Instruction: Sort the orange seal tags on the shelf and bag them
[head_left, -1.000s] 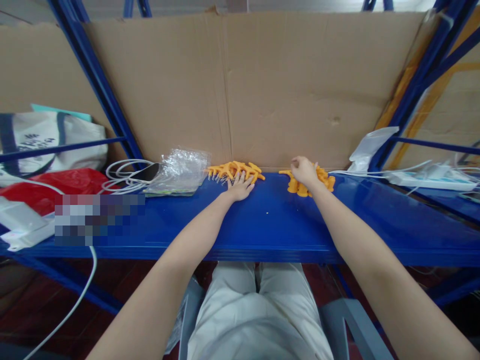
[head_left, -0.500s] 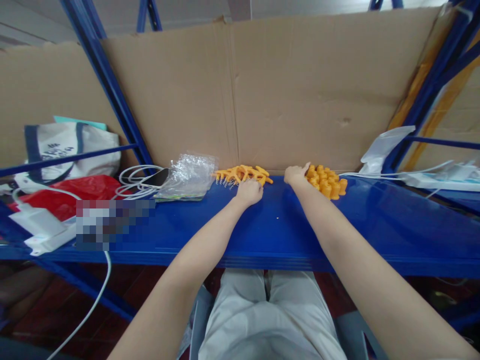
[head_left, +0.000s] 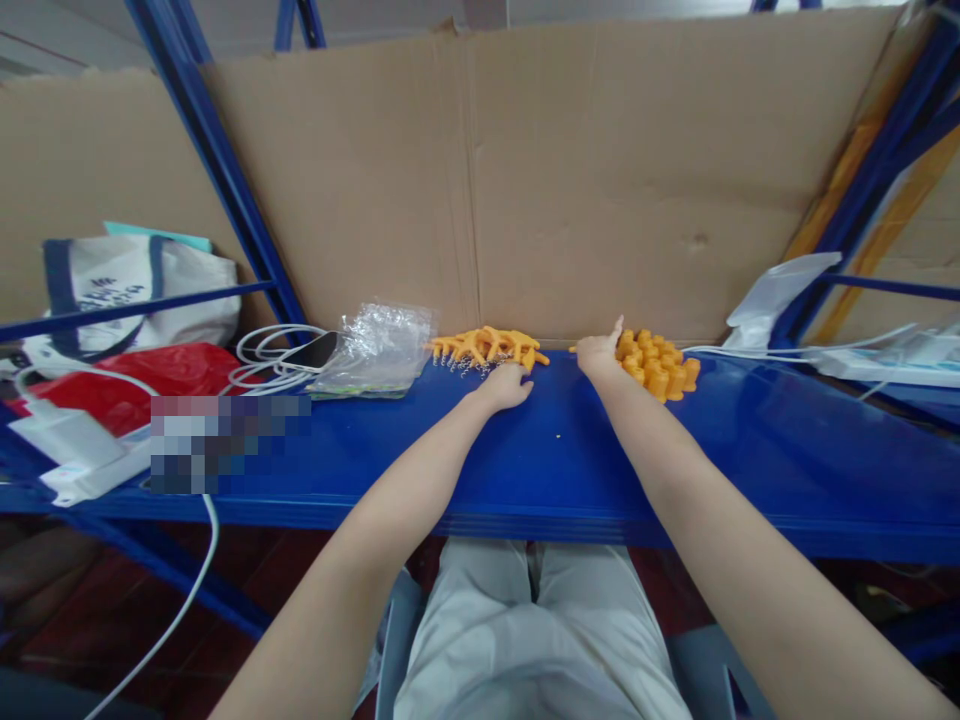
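From its front edge, low centre of the frame, the glossy blue shelf (head_left: 556, 482) leaves room up to the hands, which sit apart. The left hand (head_left: 508, 388), at centre, bends beside branching orange pieces (head_left: 489, 345); the right hand (head_left: 596, 356), right of centre, lifts its thumb beside stubby, rounded orange pieces (head_left: 656, 368) — whether either grips anything, I cannot tell. Brown cardboard (head_left: 600, 180) stands behind, upper frame.

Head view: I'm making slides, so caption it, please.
Blue shelf: left hand at branched orange parts, right hand by stubby orange pieces.
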